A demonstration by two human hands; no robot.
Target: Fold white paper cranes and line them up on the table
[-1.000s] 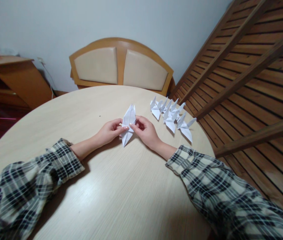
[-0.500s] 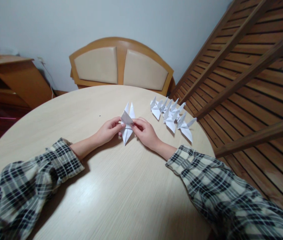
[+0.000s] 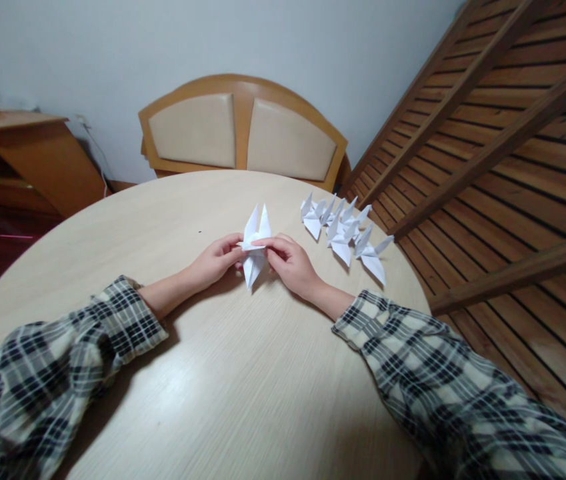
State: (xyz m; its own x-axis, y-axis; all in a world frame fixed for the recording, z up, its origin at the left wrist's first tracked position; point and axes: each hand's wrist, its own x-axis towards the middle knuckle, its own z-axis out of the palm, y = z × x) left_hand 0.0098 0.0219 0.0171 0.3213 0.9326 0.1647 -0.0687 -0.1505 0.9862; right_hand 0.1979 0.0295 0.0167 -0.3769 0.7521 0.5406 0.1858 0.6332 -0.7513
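A partly folded white origami paper (image 3: 254,268) is held between both hands over the round table (image 3: 203,393). Two narrow points stick up at its far end and a pointed part hangs toward me. My left hand (image 3: 217,262) pinches its left edge between thumb and fingers. From the right, my right hand (image 3: 293,267) grips the other edge, its index finger lying across the middle fold. To the right of my hands stand several folded white paper cranes (image 3: 341,241) in a close group.
Behind the table is a chair (image 3: 241,93) with a padded back. A slatted wooden panel (image 3: 503,160) rises along the right side. A wooden desk (image 3: 37,160) stands at the far left by the wall. A tiny dark speck lies on the tabletop.
The upper flap of the paper, raised before, now lies folded down across the middle, showing both far points fully. My right index finger has moved left over the fold.
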